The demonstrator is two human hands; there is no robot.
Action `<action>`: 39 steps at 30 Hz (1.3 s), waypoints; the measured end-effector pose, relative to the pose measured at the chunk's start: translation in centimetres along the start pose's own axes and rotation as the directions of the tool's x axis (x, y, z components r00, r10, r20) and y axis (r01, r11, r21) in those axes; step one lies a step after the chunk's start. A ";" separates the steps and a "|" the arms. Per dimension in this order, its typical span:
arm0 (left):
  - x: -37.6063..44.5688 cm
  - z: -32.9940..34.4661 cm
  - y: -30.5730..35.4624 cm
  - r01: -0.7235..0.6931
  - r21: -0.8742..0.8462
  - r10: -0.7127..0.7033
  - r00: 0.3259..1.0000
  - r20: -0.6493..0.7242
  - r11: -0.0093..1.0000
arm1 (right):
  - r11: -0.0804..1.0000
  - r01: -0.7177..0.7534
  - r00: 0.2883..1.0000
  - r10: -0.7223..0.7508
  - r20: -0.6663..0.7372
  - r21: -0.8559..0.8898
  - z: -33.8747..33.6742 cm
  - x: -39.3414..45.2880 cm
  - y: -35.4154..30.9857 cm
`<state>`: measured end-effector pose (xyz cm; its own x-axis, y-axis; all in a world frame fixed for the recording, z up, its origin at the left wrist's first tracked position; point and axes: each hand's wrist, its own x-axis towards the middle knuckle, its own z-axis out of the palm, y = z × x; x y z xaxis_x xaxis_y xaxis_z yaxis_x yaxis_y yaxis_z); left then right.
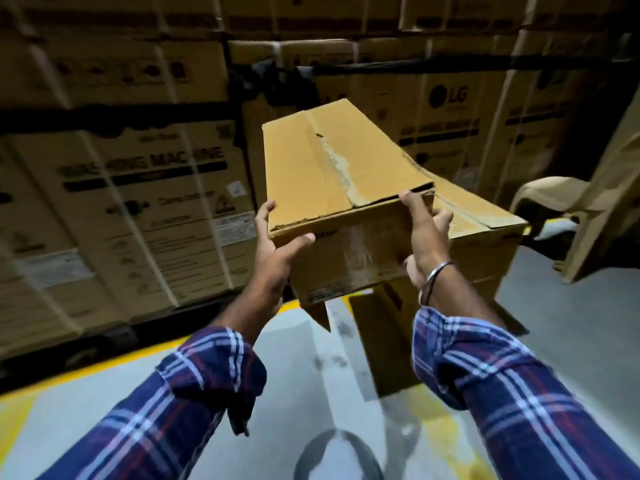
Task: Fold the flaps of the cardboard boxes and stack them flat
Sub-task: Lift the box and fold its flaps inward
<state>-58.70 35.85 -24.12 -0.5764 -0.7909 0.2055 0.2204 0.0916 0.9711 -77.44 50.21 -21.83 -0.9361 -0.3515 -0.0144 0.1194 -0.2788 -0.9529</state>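
Plaid sleeves (194, 386) reach up as both hands, left hand (277, 247) and right hand (424, 233), clasp the light, stiff cardboard box (332, 168) at its near corners.

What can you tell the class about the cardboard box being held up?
The cardboard box is plain brown, long and narrow, held in the air. Its top flaps are shut, with torn tape along the seam; loose flaps hang below. The left hand grips its near left corner, the right hand its near right edge. Another box lies behind it.
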 end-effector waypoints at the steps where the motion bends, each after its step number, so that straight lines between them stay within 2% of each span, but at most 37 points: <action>1: -1.6 -2.9 0.0 0.009 -0.017 -0.009 0.999 -0.036 1.000 | 1.000 -0.020 1.000 0.021 0.015 -0.009 1.8 -2.0 1.7; 6: -9.2 -15.5 -1.7 0.080 -0.011 -0.081 0.976 -0.201 0.997 | 0.987 -0.140 0.981 0.149 0.122 -0.079 8.8 -11.7 10.2; 12: -18.0 -26.6 -6.5 0.204 -0.056 -0.208 0.879 -0.429 0.977 | 0.956 -0.205 0.932 0.256 0.256 -0.212 14.6 -21.0 19.7; 14: -20.0 -29.4 -8.5 0.230 -0.076 -0.239 0.853 -0.465 0.970 | 0.931 -0.254 0.897 0.329 0.297 -0.264 15.2 -22.9 23.3; 18: -22.6 -32.9 -12.9 0.335 0.003 -0.288 0.814 -0.504 0.942 | 0.829 -0.411 0.792 0.531 0.300 -0.380 14.1 -24.9 30.0; 22: -22.7 -35.5 -16.3 0.453 0.077 -0.346 0.768 -0.539 0.888 | 0.747 -0.471 0.728 0.629 0.272 -0.468 13.5 -25.2 35.0; 26: -22.9 -36.5 -18.8 0.542 0.093 -0.408 0.725 -0.555 0.835 | 0.752 -0.426 0.736 0.611 0.290 -0.504 13.5 -24.8 37.1; 29: -23.0 -36.3 -19.0 0.547 0.090 -0.402 0.707 -0.582 0.832 | 0.778 -0.347 0.722 0.579 0.380 -0.524 13.5 -24.5 37.2; 33: -23.0 -36.6 -18.6 0.557 0.118 -0.386 0.697 -0.605 0.822 | 0.808 -0.138 0.729 0.475 0.493 -0.574 13.5 -24.2 37.4; 39: -23.9 -35.8 -18.1 0.597 0.249 -0.351 0.705 -0.617 0.763 | 0.707 0.106 0.793 0.363 0.489 -0.699 13.1 -25.0 36.7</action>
<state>-20.75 31.49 -50.97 0.0017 -0.9627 -0.2705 -0.3717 -0.2517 0.8936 -45.35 37.09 -52.50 -0.5373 -0.8169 -0.2096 -0.2464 0.3897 -0.8873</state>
